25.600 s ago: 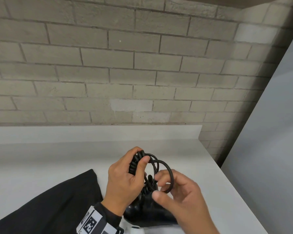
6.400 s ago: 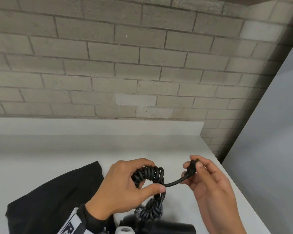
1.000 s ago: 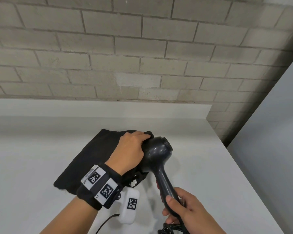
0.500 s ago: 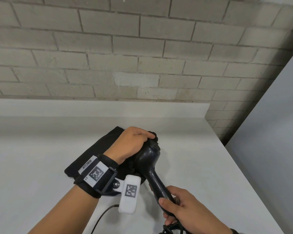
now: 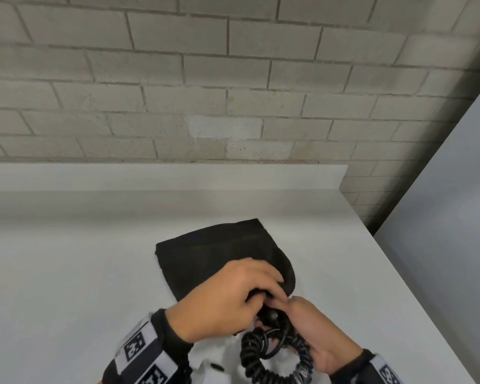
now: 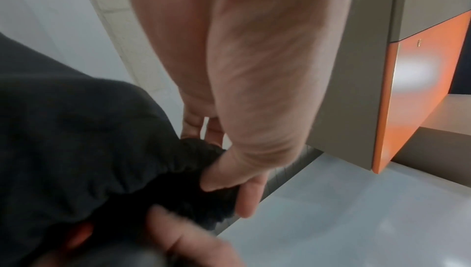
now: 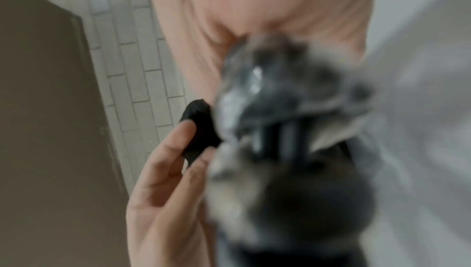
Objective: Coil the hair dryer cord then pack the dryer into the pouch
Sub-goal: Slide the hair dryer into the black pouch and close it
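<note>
- Head view: the black pouch lies on the white table, its closed end far from me and its mouth near. It bulges, and I see only a dark knob at the mouth, so I judge the dryer is mostly inside. My left hand curls over the near edge of the pouch. My right hand sits just right of it, fingers bent around the coiled cord, which hangs out near me in a loose ring.
- Left wrist view: my left thumb and fingers pinch a gathered bunch of the pouch's rim. That grip is closed on cloth. The fabric is soft and wrinkles easily, so I judge it will slump shut unless I hold the rim up. A blurred part of my other hand shows at the bottom edge.
- Right wrist view: much is blurred. My right fingers are half bent, and the fingertips touch a bit of black pouch cloth. The grey blur just right of them looks like the cord's turns against my palm, though I cannot tell how firmly I hold it.
- Handling, as I judge it: the cord is springy and will try to uncoil, so I should take it around the whole bundle, not by one turn. The dryer is hard, smooth and the heavier part, so the pouch needs support from beneath.
</note>
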`<state>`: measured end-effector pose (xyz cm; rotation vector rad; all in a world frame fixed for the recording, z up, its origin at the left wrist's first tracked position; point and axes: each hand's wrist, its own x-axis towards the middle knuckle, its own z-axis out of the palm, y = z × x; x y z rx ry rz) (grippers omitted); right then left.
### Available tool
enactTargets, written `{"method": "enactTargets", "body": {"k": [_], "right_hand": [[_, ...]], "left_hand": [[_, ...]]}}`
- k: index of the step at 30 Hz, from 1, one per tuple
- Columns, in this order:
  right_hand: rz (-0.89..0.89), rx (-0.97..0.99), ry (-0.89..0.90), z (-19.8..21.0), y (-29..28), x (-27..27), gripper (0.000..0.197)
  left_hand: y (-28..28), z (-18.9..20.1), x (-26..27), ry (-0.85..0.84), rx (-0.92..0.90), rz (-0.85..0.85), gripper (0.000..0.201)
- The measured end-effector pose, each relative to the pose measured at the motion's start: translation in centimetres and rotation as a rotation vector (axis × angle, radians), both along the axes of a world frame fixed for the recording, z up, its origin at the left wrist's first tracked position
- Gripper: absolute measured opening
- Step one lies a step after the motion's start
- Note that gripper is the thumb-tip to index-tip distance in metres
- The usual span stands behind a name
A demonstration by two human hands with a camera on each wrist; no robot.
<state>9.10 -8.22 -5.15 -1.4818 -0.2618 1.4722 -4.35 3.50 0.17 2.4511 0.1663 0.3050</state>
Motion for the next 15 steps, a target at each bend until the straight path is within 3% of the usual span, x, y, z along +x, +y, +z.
{"method": "enactTargets", "body": {"k": [3,7,11,15], "right_hand": [[-0.101,0.024,0.061,-0.5,0.0,-0.4,0.021],[-0.206,0.096,0.166,-1.0,-0.2,-0.9,0.018],[-0.212,0.113,0.199,-1.0,0.0,-1.7,0.019],[-0.228,0.153,0.191,-0.6,0.3,-2.6,0.017]], "left_hand": [[-0.5,-3.1,-1.8,-0.032,0.004,0.123,0.033],[-0.3,-8.1,-4.0,0.004,0.168,0.372,0.026],[0.0,-10.1,-4.6,0.205,0.036,0.395,0.037],[0.2,-11.0,-4.1,0.093,-0.11,0.428,0.05]]}}
